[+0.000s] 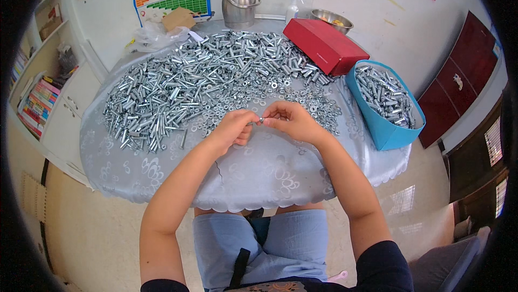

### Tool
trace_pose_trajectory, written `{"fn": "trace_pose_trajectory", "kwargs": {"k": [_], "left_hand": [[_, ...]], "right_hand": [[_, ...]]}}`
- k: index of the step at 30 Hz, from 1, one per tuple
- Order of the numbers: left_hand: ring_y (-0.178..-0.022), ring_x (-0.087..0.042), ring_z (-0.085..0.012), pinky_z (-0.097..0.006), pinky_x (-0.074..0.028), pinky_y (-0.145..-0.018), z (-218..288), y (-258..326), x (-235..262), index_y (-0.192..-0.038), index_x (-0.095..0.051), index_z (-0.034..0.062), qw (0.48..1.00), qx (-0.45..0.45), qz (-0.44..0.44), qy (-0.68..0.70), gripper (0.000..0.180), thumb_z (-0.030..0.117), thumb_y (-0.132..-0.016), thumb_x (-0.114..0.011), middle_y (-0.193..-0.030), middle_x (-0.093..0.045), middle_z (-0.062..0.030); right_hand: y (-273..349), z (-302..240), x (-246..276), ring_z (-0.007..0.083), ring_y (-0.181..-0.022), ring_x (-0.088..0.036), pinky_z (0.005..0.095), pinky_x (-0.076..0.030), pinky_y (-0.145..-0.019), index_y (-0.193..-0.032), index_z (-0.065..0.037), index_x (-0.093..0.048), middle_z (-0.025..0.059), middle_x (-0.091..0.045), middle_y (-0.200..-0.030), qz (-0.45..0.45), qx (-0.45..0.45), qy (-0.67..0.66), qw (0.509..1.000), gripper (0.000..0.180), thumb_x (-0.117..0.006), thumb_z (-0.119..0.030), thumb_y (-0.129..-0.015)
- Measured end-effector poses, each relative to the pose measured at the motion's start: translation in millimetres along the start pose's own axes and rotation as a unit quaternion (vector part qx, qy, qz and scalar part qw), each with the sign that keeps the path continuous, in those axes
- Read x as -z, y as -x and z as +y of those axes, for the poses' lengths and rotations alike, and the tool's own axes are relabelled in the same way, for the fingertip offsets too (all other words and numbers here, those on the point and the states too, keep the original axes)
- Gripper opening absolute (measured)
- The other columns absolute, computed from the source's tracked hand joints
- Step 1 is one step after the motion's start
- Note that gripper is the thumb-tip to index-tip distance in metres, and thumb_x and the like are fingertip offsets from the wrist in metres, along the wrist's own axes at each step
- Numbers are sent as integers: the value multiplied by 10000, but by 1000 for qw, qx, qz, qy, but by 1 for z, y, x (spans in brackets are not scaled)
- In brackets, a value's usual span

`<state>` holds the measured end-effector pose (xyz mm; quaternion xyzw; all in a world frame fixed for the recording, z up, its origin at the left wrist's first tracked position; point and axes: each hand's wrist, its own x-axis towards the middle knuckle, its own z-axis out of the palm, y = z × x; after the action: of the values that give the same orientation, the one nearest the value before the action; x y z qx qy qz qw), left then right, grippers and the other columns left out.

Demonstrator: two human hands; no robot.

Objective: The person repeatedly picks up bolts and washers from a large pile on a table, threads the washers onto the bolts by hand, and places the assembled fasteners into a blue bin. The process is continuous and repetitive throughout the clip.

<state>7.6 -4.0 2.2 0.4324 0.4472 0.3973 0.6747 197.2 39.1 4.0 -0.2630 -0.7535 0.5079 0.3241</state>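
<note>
My left hand (pixel 233 128) and my right hand (pixel 291 120) meet over the near part of a round table (pixel 259 173) covered with a pale patterned cloth. Between their fingertips they pinch one small metal bolt (pixel 260 121), each hand on one end. Just beyond the hands lies a wide heap of silver bolts and sleeves (pixel 183 87). A scatter of flat washers (pixel 307 97) lies by my right hand.
A blue bin (pixel 391 133) holding several finished bolts stands at the table's right edge. A red box (pixel 324 45), a steel pot (pixel 239 4), a spray bottle (pixel 293 7) and a metal bowl (pixel 332 20) stand at the back. A bookshelf (pixel 38 97) is at left.
</note>
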Motion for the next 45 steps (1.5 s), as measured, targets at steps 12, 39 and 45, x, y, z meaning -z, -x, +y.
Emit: {"fn": "trace_pose_trajectory", "kwargs": {"k": [12,39,45], "left_hand": [[-414,-198,-39,-216,-174,-377,1,2,-2,-762,-519,52,1000,5,-13,7,158,205,-799,-516,-512,-252,76],[-423,-227,-58,-231,-173,-408,0,8,-5,-797,-503,28,989,-8,-147,-19,299,317,-870,-529,-525,-248,64],[-424,-248,-47,-220,-196,-404,-1,11,-8,-855,-547,18,989,-46,-120,-73,271,288,-857,-579,-520,-288,68]], "right_hand": [[1,-9,5,84,-805,-556,222,-448,-735,-944,-7,-581,26,-600,-863,-11,-22,-28,999,148,-614,-64,-812],[7,-18,9,91,-776,-545,233,-443,-726,-920,-21,-588,22,-600,-852,-131,-104,-115,979,169,-641,-131,-803],[6,-19,6,89,-752,-544,225,-444,-704,-881,-32,-587,12,-584,-822,-106,-72,-118,985,157,-661,-134,-786]]}}
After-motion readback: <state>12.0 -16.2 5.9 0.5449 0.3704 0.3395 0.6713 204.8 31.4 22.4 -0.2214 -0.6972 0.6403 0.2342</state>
